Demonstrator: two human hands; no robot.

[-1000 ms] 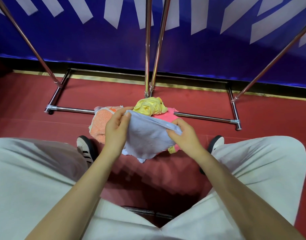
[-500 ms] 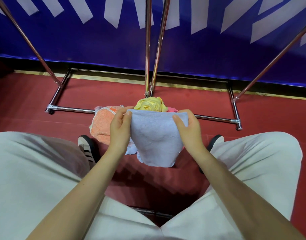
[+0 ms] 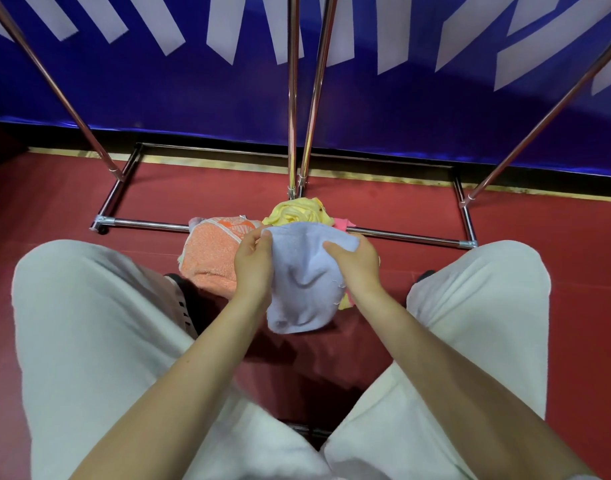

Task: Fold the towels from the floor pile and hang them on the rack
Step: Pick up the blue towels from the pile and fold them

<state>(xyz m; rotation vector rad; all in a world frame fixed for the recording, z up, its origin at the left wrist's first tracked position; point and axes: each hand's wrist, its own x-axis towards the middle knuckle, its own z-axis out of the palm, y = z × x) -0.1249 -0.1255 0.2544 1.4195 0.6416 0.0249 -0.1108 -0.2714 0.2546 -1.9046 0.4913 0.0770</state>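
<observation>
Two hands hold a pale blue towel (image 3: 302,275) at frame centre: left hand (image 3: 253,265) and right hand (image 3: 357,261) fingers clamped on its upper corners. Behind it, an orange towel (image 3: 210,251) and yellow towel (image 3: 297,211) lie piled on the red floor (image 3: 504,216) by the rack (image 3: 292,98).

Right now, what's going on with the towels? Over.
Left hand and right hand each grip a top corner of the pale blue towel. It hangs, not yet folded. Orange towel and yellow towel wait on the floor.

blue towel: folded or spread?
Spread, not folded: the blue towel hangs open from its top edge, pinched by the left hand and right hand.
</observation>
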